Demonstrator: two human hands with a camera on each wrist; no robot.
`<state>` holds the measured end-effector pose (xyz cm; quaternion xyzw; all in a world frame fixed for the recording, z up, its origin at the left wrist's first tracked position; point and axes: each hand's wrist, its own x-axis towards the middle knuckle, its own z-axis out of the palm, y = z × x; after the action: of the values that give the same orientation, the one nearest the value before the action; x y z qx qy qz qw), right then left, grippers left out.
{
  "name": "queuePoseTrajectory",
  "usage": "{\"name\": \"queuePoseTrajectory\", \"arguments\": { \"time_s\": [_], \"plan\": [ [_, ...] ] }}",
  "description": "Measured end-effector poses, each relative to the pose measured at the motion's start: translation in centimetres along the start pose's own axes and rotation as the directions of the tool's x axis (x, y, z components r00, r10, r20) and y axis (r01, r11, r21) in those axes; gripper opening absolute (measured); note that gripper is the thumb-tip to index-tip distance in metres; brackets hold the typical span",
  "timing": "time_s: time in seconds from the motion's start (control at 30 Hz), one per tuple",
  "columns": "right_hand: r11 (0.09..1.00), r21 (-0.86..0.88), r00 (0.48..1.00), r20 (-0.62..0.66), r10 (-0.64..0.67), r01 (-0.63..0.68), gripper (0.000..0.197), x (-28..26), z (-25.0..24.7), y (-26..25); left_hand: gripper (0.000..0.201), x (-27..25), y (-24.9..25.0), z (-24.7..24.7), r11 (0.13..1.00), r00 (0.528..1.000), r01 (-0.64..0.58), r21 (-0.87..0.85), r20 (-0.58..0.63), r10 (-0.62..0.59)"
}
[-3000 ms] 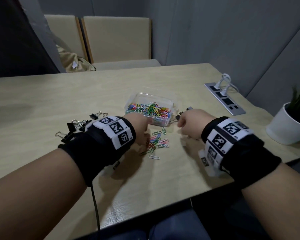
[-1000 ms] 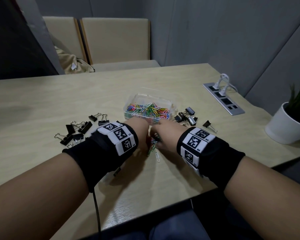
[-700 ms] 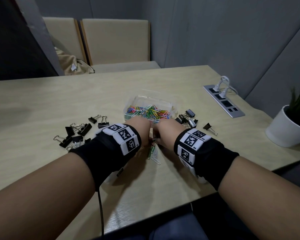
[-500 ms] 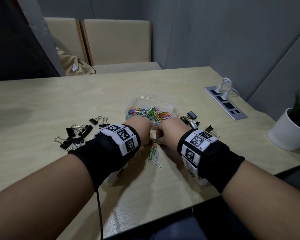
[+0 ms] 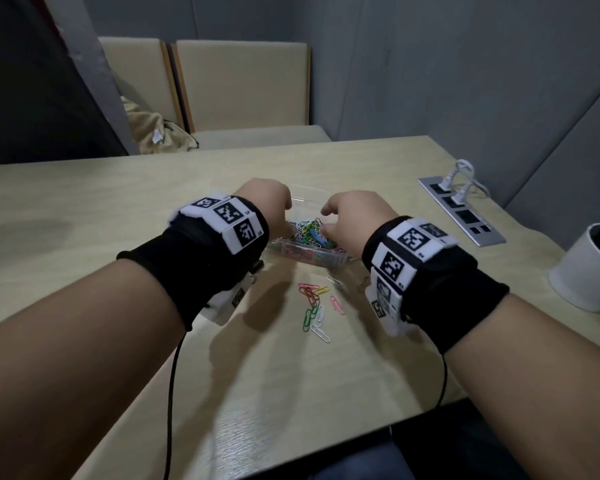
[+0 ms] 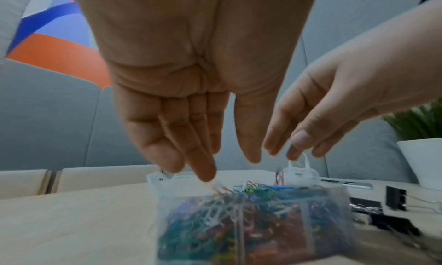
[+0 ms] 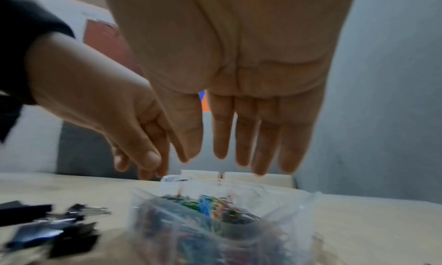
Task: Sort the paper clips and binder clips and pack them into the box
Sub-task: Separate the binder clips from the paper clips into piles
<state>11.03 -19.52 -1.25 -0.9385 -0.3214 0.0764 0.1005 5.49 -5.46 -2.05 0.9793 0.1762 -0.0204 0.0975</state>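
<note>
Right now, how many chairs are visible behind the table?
2. The right chair stands behind the table's far edge; the left chair is beside it, partly hidden by a dark panel. Others may be hidden.

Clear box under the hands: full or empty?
Nearly full: the clear box holds colored paper clips heaped to its rim.

Box [image 5: 307,255] under both hands — clear, glossy plastic. Paper clips [image 5: 315,304] short of it: smooth coloured coating. Table [image 5: 84,216] — matt pale wood-grain; wristbands [image 5: 201,258] black cloth.
</note>
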Motion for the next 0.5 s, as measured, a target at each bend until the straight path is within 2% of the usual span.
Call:
{"name": "queuePoseTrajectory", "arguments": {
  "time_s": [0.07, 0.13, 0.2, 0.27, 0.33, 0.5],
  "plan": [
    [0.998, -0.015, 0.998, -0.010, -0.060, 0.060, 0.029, -1.0, 0.5, -0.3, 0.045, -0.1, -0.3, 0.8, 1.000, 1.000, -0.007, 0.027, 0.026, 0.006],
    [0.986, -0.078, 0.984, 0.116, -0.136, 0.145, 0.033, -2.3, 1.4, -0.7, 0.047, -0.5, -0.7, 1.3, 0.997, 0.999, -0.010, 0.081, 0.054, 0.006],
    [0.964, -0.160, 0.931, 0.331, -0.151, 0.213, 0.061, -3.7, 2.7, -0.9, 0.049, -0.7, -0.9, 1.6, 0.993, 0.997, 0.003, 0.121, 0.079, -0.013],
    [0.938, -0.225, 0.887, 0.438, -0.146, 0.266, 0.081, -4.5, 4.2, -0.9, 0.050, -0.7, -0.9, 1.8, 0.989, 0.995, 0.019, 0.149, 0.096, -0.034],
    [0.927, -0.231, 0.885, 0.432, -0.175, 0.296, 0.075, -4.7, 5.3, -0.7, 0.046, -0.6, -0.9, 1.8, 0.986, 0.994, 0.042, 0.162, 0.097, -0.059],
    [0.922, -0.194, 0.907, 0.331, -0.261, 0.336, 0.030, -4.4, 5.7, -0.4, 0.031, -0.5, -1.1, 1.6, 0.978, 0.992, 0.063, 0.198, 0.092, -0.083]
  ]
}}
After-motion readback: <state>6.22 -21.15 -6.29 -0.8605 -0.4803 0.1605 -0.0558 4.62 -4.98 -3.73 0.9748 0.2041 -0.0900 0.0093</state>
